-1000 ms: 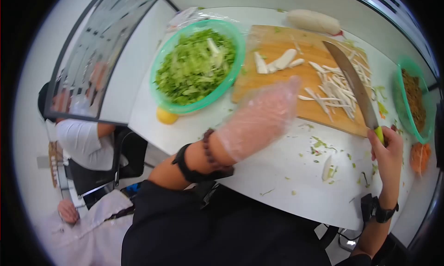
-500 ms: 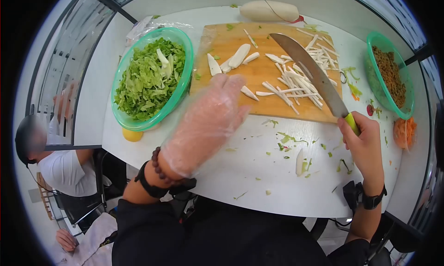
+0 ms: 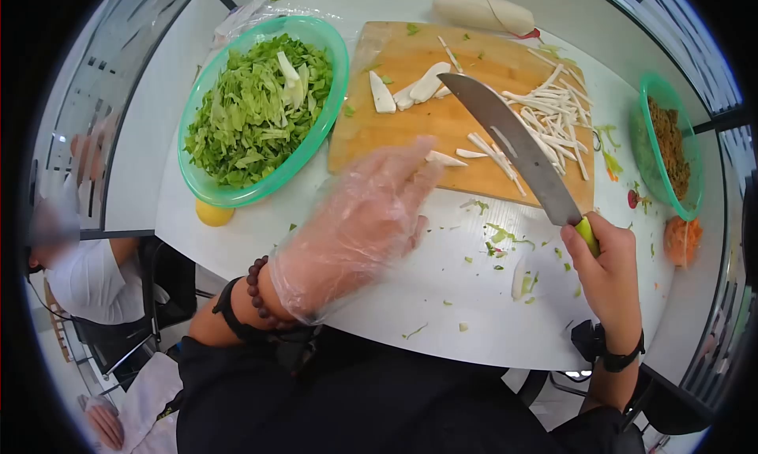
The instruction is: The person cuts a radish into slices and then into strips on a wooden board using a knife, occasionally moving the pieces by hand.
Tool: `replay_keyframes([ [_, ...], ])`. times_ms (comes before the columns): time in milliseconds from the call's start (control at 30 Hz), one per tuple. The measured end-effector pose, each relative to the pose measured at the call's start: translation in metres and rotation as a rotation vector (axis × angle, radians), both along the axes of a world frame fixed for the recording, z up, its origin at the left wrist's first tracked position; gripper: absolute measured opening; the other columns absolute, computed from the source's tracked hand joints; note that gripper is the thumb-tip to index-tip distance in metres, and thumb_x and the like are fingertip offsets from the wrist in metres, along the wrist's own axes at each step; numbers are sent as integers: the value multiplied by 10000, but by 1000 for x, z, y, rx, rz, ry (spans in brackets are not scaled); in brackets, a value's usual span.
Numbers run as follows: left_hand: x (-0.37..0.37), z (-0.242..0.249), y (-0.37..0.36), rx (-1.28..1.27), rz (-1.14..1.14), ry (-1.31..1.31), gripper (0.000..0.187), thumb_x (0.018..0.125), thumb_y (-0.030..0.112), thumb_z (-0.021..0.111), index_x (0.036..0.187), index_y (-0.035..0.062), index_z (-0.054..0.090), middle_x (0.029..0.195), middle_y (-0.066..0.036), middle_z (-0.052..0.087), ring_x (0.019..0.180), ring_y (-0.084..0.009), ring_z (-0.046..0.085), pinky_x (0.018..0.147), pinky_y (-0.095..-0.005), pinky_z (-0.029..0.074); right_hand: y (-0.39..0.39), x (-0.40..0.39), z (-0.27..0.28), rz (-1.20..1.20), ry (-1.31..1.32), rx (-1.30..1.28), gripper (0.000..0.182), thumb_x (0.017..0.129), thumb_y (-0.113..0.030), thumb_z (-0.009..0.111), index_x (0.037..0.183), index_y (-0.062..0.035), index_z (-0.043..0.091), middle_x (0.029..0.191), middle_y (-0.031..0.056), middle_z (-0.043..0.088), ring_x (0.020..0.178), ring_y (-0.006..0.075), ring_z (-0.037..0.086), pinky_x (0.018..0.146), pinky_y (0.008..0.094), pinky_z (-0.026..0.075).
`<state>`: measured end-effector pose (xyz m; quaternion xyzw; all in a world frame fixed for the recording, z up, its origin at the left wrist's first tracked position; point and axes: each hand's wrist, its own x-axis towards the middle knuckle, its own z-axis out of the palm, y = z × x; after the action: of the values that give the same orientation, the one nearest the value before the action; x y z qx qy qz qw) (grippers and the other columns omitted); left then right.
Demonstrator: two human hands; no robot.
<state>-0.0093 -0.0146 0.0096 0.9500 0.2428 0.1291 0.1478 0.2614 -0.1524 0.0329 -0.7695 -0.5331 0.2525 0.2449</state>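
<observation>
My left hand (image 3: 359, 217), in a clear plastic glove, is over the near left edge of the wooden cutting board (image 3: 355, 138). Its fingers are apart, their tips beside a small white slice (image 3: 447, 159). My right hand (image 3: 604, 260) grips the green handle of a large knife (image 3: 517, 138), whose blade slants over the board with its tip near some white slices (image 3: 428, 83). Thin white sticks (image 3: 557, 110) are piled at the board's right side, partly behind the blade.
A green bowl of chopped leaves (image 3: 253, 122) stands left, a yellow item (image 3: 214, 213) below it. Behind the board lies a whole white root (image 3: 483, 13). At right are a bowl of brown food (image 3: 669, 146) and orange shreds (image 3: 681, 241). Another person (image 3: 99, 276) sits far left.
My left hand has moved away from the larger white slices, toward the board's near edge. The knife has shifted left, its tip now close to those slices. The whole view has also shifted.
</observation>
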Motion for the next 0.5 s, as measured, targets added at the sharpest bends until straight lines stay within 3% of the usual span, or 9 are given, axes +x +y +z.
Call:
replay_keyframes([
  [167, -9, 0, -10, 37, 33, 26, 526, 786, 84, 740, 1282, 1, 586, 1448, -178, 493, 1295, -400, 495, 1077, -478, 449, 5, -2, -5, 157, -288, 63, 262, 908, -154, 716, 778, 9, 556, 627, 184, 595, 545, 340, 594, 528, 413, 439],
  [500, -8, -15, -17, 59, 24, 12, 438, 763, 113, 745, 1176, 12, 641, 1497, -120, 481, 1297, -373, 493, 1020, -478, 490, 20, -6, -3, 292, -456, 106, 280, 900, -170, 727, 754, -35, 530, 581, 133, 579, 482, 321, 569, 485, 407, 427],
])
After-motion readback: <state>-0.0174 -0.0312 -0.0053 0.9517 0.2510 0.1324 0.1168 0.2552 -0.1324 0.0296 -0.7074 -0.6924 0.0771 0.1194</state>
